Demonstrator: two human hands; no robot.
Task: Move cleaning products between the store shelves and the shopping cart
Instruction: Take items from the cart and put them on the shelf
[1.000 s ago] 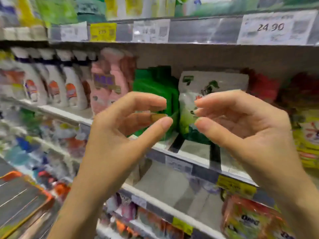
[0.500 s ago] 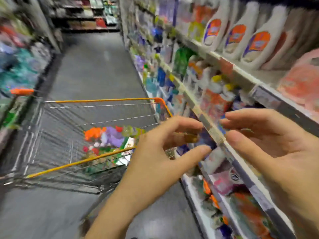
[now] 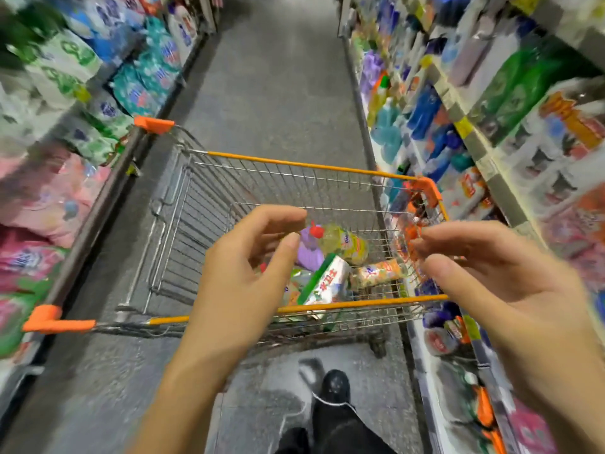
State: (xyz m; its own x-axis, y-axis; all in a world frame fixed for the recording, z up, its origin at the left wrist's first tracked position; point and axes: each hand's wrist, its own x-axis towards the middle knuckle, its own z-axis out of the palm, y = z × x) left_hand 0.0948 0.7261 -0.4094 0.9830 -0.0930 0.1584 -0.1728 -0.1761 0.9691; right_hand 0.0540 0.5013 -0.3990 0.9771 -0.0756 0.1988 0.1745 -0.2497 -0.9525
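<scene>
Now we look down the aisle, with the shopping cart (image 3: 294,163) standing crosswise in front of us. Our left grip (image 3: 242,276) hangs above the cart's near orange rim, thumb and fingers curved and spread apart, holding nothing. Our right grip (image 3: 497,283) hangs at about the same height over the cart's right end, its fingers also loosely curved and apart, holding nothing.

The two are well apart, and between them we see the cleaning products lying in the right half of the cart. A yellow bottle (image 3: 343,244) with a red cap lies on its side, with a purple bottle (image 3: 307,257) just beside it. A green-and-white pack (image 3: 327,280) leans toward the near wall, and an orange-and-white pack (image 3: 379,271) lies near the right wall. The wire floor shows in the cart's left half.

The grey handle bar (image 3: 98,211), with orange end caps, runs along the left, just beside the bags (image 3: 65,60) stacked there. The cart's far right orange corner (image 3: 425,188) sits close to the edge of the right shelves (image 3: 465,127), which are packed with blurred bottles. Grey floor (image 3: 278,77) runs on between the two rows beyond the far rim. Below the near rim, a black shoe (image 3: 334,385) stands on the floor.
</scene>
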